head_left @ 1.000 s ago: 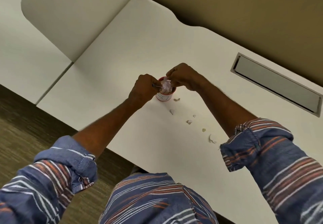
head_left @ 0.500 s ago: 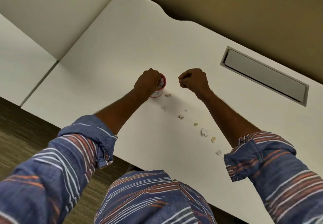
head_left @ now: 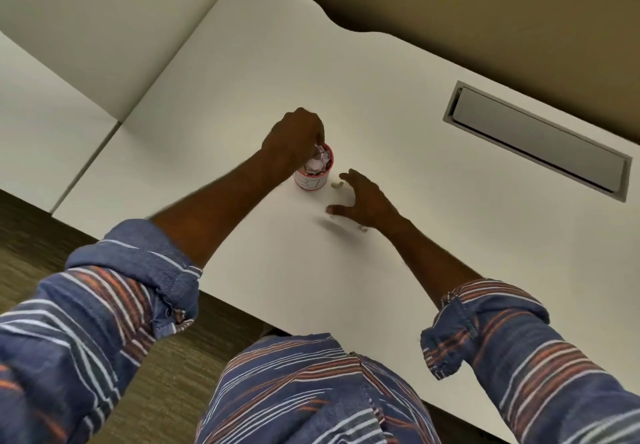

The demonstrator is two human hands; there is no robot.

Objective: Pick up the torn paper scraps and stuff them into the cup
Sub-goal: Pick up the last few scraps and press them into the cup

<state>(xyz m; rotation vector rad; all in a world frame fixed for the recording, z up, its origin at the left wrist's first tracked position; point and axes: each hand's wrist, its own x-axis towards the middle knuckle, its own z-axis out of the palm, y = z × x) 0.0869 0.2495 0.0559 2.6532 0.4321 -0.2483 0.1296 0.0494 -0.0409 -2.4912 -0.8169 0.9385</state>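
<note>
A small white cup with a red rim stands on the white desk, with crumpled white paper showing above its rim. My left hand is curled around the cup's far left side, fingers at the rim. To the right of the cup my right hand hovers low over the desk with fingers spread, holding nothing. A small paper scrap lies between its fingertips and the cup. Another scrap peeks out under the wrist. Other scraps are hidden by the hand.
A grey recessed cable hatch sits in the desk at the right. A white divider panel rises at the left, a tan wall behind. The desk's front edge runs near my torso, carpet below.
My right hand has opened from a fist and dropped toward the scraps beside the cup. My left hand stays on the cup. The camera has come closer.
</note>
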